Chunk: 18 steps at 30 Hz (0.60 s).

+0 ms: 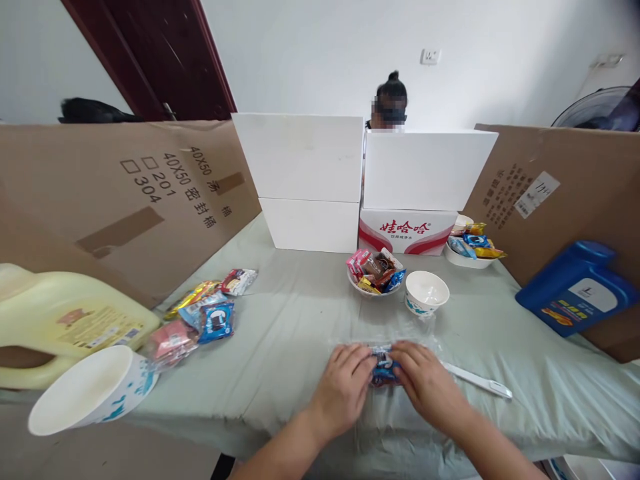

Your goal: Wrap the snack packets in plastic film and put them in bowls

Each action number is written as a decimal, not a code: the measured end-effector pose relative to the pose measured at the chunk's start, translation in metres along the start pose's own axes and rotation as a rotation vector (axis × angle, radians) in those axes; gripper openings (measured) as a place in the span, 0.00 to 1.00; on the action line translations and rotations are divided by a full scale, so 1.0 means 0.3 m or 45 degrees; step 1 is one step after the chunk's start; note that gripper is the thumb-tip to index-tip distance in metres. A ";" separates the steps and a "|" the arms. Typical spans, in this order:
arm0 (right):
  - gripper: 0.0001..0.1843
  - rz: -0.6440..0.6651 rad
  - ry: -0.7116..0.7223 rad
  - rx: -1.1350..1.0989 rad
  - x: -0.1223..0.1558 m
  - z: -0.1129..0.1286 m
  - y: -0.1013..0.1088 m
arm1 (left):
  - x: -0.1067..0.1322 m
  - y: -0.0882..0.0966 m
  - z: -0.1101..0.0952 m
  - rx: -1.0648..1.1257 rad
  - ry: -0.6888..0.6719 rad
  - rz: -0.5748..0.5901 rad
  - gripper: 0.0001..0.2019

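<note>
Near the front edge of the table, my left hand (343, 383) and my right hand (427, 380) face each other with bent fingers, closed on the two ends of a blue snack packet (384, 363). Clear plastic film spreads out flat around and behind my fingers. Close to my right hand lies a thin white plastic stick (483, 381) with a broader end. Just beyond the hands are a bowl of assorted wrapped snacks (375, 290) and a white paper bowl (427, 293) with a blue pattern.
Loose snack packets (200, 317), a large paper bowl (95, 393) and a pale yellow jug (75, 320) are at left. A blue bottle (580, 290) and another snack bowl (470, 260) are at right. White boxes (310, 180) and cardboard panels (125, 193) wall the table; a person (391, 103) is behind.
</note>
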State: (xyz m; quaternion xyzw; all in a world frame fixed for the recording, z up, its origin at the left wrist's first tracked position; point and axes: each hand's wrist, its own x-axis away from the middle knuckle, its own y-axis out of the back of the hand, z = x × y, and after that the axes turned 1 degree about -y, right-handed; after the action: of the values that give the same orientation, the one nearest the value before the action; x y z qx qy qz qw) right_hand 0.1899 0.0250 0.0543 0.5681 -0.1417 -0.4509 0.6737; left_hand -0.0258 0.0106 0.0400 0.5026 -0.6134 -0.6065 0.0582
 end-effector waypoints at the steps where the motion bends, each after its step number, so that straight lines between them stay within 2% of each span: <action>1: 0.16 0.023 -0.097 0.055 -0.013 -0.030 -0.011 | -0.014 -0.017 0.013 -0.065 0.088 0.037 0.15; 3: 0.20 0.128 -0.251 0.120 -0.025 -0.082 -0.018 | -0.031 -0.038 0.044 -0.131 0.189 0.104 0.16; 5: 0.21 0.236 -0.322 0.117 -0.017 -0.103 0.000 | -0.032 -0.035 0.064 -0.129 0.190 0.112 0.13; 7: 0.17 0.287 -0.295 0.086 0.010 -0.084 0.032 | -0.014 -0.009 0.063 -0.097 0.135 0.084 0.10; 9: 0.13 0.335 -0.202 0.060 0.051 -0.040 0.069 | 0.019 0.034 0.046 -0.039 0.053 0.145 0.09; 10: 0.11 0.379 -0.153 0.039 0.073 -0.015 0.087 | 0.037 0.059 0.036 0.007 0.006 0.239 0.08; 12: 0.06 0.499 -0.071 -0.044 0.113 0.026 0.117 | 0.066 0.106 0.016 0.135 -0.084 0.519 0.03; 14: 0.07 0.595 -0.039 -0.158 0.136 0.042 0.136 | 0.069 0.135 0.004 0.253 -0.111 0.740 0.04; 15: 0.08 0.608 -0.058 -0.206 0.139 0.038 0.138 | 0.057 0.139 0.000 0.277 -0.083 0.767 0.03; 16: 0.11 0.586 -0.101 -0.235 0.135 0.027 0.134 | 0.037 0.135 -0.003 0.277 -0.042 0.734 0.01; 18: 0.16 0.447 -0.233 -0.219 0.112 -0.013 0.103 | -0.024 0.103 -0.008 0.234 0.026 0.559 0.08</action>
State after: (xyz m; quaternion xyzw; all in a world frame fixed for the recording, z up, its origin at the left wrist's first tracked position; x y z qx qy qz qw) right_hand 0.2249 0.0000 0.0698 0.4317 -0.2599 -0.3869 0.7722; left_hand -0.0375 0.0063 0.0694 0.3667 -0.7598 -0.5158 0.1489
